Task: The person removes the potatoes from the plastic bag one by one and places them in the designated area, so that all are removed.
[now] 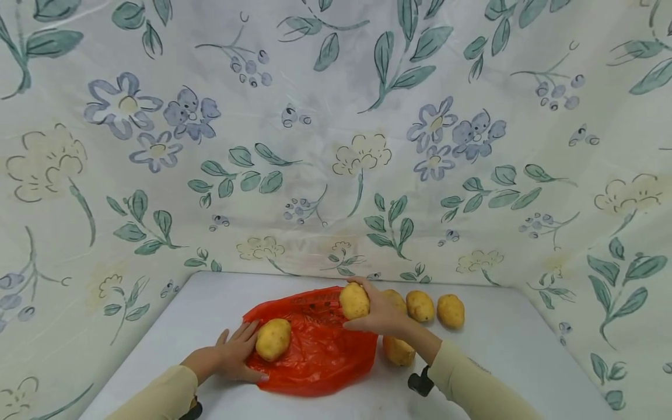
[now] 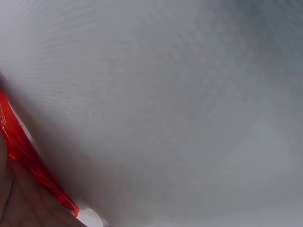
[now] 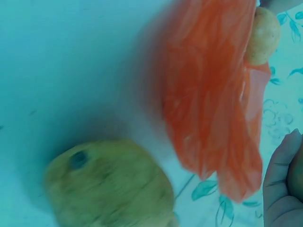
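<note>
A red plastic bag [image 1: 325, 356] lies spread on the white table, with dark print near its far edge. One potato [image 1: 273, 339] rests on the bag's left part. Beside it my left hand [image 1: 233, 353] rests on the bag's left edge, fingers spread and fairly straight; the left wrist view shows only part of the palm and a strip of red bag [image 2: 33, 165]. My right hand [image 1: 380, 312] grips another potato [image 1: 354, 301] between thumb and fingers, above the bag's right part. In the right wrist view the hand [image 3: 279, 198] shows at the right edge.
Right of the bag, a potato [image 1: 420, 306] and another potato [image 1: 451, 311] lie in a row, with one partly hidden potato [image 1: 394, 300] behind my right hand. A nearer potato [image 1: 399, 352] sits by the bag's right edge. Floral cloth [image 1: 336, 192] hangs behind the table.
</note>
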The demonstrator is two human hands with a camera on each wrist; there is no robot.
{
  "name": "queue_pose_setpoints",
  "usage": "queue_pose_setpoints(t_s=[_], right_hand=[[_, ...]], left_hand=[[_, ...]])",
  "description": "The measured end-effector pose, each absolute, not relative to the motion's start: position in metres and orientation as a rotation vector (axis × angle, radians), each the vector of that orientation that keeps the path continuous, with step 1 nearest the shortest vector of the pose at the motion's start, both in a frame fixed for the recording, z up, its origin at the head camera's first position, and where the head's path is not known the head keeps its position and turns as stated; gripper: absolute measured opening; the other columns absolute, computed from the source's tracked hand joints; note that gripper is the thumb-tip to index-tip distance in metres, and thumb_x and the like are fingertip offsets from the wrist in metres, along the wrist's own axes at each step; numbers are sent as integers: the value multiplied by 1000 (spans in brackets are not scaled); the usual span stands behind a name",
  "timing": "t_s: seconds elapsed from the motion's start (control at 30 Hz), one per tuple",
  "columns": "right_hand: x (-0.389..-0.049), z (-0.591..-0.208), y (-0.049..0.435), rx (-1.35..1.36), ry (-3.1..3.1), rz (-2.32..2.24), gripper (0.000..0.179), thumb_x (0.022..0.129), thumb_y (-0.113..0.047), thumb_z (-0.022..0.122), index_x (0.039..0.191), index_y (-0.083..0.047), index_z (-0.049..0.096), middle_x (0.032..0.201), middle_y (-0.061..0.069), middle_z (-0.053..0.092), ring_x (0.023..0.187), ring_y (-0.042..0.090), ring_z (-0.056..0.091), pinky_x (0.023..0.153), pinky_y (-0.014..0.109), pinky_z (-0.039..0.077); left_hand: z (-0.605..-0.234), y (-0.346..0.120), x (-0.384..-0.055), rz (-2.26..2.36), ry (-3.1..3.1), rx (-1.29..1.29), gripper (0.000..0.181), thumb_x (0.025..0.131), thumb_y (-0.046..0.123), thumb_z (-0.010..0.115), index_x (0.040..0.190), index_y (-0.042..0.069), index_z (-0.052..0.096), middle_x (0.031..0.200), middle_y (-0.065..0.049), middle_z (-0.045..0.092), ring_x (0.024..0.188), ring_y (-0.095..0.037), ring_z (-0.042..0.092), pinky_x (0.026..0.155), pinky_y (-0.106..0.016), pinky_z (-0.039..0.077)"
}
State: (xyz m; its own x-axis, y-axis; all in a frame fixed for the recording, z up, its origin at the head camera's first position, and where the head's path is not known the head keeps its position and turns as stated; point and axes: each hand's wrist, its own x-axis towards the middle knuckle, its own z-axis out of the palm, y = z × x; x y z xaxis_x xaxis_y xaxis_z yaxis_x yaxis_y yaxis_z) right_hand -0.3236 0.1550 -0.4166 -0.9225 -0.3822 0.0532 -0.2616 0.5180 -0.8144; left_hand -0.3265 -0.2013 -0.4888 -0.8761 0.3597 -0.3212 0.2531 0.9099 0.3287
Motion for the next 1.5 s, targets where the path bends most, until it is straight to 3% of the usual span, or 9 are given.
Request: queue_pose_setpoints(t_s=[0.1,0.33,0.6,0.77,0.93,1.13,1.5], right_hand=[[-320,-416,167,-540,2652,-1356,88,75,-31,84,146,-36,32,119,7,59,96,22,61,78,37,56],[-315,-421,192,-452,2653,-1435,89,76,-28,84,148,-36,32,139,6,49,108,25,56,86,43,55],[-308,-431,221,-345,2710,-1434,87,74,-30,85,145,-34,34,127,6,55,103,24,57,85,43,55],[-305,-429,232,-288,2678,-1498,89,73,-30,86,146,-30,35,131,9,53,107,26,56,85,44,55],[-300,-431,245,-243,2621,-1550,90,75,-29,86,147,-30,32,132,12,52,105,27,56,76,38,57],[-298,-441,261,-182,2639,-1548,87,76,-24,85,146,-28,34,127,15,51,95,25,56,66,34,53],[-294,-458,285,-95,2652,-1557,86,77,-26,84,147,-29,34,132,17,46,93,25,55,65,32,51]], left_hand=[[-486,-199,-326,380,2691,463,123,65,72,75,152,-3,30,162,-24,18,147,-49,11,111,-77,-1],[-490,-200,-328,399,2702,445,126,62,76,74,152,-2,31,162,-22,19,148,-48,12,111,-77,0],[-487,-198,-323,390,2689,458,124,64,73,75,151,-4,31,161,-25,20,146,-51,13,110,-78,1],[-485,-198,-322,364,2695,457,122,66,72,75,151,-4,31,161,-25,20,147,-50,13,110,-78,1],[-480,-197,-320,345,2693,493,118,70,68,75,151,-5,31,161,-27,19,146,-52,12,109,-79,1],[-493,-202,-326,385,2705,473,127,63,78,72,152,-3,30,162,-24,20,147,-48,13,110,-78,0],[-499,-203,-330,419,2702,484,129,62,78,73,152,-3,29,162,-24,19,147,-51,11,109,-79,-2]])
